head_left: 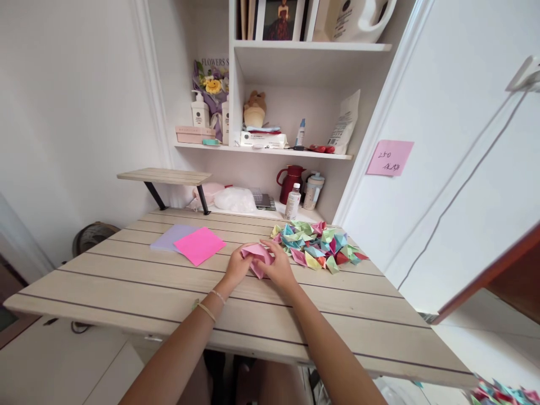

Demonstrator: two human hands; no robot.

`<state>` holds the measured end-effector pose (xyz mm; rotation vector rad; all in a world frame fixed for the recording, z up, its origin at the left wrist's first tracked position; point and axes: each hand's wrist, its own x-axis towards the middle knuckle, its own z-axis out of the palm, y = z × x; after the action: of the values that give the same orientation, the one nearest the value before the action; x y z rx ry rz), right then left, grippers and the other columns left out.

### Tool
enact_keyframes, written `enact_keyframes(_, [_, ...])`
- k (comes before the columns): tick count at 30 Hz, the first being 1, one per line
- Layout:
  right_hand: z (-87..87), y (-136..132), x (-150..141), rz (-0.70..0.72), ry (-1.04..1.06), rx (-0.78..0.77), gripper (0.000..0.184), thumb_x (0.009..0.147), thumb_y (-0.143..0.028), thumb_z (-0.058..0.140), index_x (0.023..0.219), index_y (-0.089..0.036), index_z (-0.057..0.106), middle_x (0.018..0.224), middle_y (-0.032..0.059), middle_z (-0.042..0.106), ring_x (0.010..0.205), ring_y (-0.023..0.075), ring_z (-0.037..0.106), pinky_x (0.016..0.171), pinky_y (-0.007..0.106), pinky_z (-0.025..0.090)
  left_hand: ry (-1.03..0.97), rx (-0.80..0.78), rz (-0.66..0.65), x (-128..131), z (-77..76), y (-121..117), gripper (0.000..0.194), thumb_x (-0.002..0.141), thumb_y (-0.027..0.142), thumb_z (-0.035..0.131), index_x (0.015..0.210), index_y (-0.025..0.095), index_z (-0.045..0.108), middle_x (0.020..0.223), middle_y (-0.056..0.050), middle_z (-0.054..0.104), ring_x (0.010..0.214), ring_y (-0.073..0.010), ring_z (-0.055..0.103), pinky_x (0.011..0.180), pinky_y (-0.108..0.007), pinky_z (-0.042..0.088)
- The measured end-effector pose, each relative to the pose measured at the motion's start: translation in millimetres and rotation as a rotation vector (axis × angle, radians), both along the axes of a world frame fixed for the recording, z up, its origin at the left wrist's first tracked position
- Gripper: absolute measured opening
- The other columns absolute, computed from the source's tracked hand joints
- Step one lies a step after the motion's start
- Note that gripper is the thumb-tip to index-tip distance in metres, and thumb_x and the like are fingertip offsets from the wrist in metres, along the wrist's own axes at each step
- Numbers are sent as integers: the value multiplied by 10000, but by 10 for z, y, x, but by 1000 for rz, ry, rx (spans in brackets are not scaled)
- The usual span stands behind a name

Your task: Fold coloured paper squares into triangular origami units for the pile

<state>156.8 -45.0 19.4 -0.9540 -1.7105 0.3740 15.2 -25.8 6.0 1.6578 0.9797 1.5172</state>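
Observation:
A partly folded sheet of pink origami paper [258,253] is held between my two hands above the middle of the table. My left hand [237,264] grips its left side, with the thumb on the paper's near face. On the other side, my right hand [277,265] pinches the paper, thumb toward the inside of the fold. Some of the fingertips are hidden behind the paper. Left of my hands lie a bright pink sheet [201,246] and a stack of lilac paper [166,238], the pink one overlapping the lilac.
A heap of folded colourful paper pieces [316,244] lies right of my hands. Behind it stand a clear bottle [292,201], a red jug [290,183] and a tumbler [313,191]. A small raised shelf [164,176] sits at the table's back left. More folded pieces [504,392] lie lower right.

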Motion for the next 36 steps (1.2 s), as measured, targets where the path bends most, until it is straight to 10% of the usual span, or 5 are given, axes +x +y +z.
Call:
enact_keyframes(13, [-26, -45, -60, 160, 3, -143, 692, 592, -318, 700, 1236, -206, 473, 1204, 96, 536, 1082, 258, 502, 895, 400, 418, -107, -62, 247, -56, 38, -23, 217, 536, 60, 499, 656, 136, 662, 634, -30, 654, 611, -151, 572, 552, -217, 427])
enact_keyframes(26, [-90, 14, -135, -109, 129, -107, 507, 616, -236, 613, 1115, -179, 546, 1089, 85, 598, 965, 229, 554, 850, 378, 442, 9, 2, 290, -22, 39, -34, 270, 669, 148, 535, 906, 140, 664, 875, -68, 683, 785, -197, 613, 714, -294, 467])
enact_keyframes(36, [-29, 29, -81, 14, 358, -253, 340, 696, -269, 513, 1003, -172, 622, 967, 67, 649, 832, 202, 587, 709, 316, 481, 81, 79, 175, -37, 37, -65, 314, 706, 135, 538, 988, 189, 665, 1022, -74, 658, 939, -228, 587, 810, -330, 458])
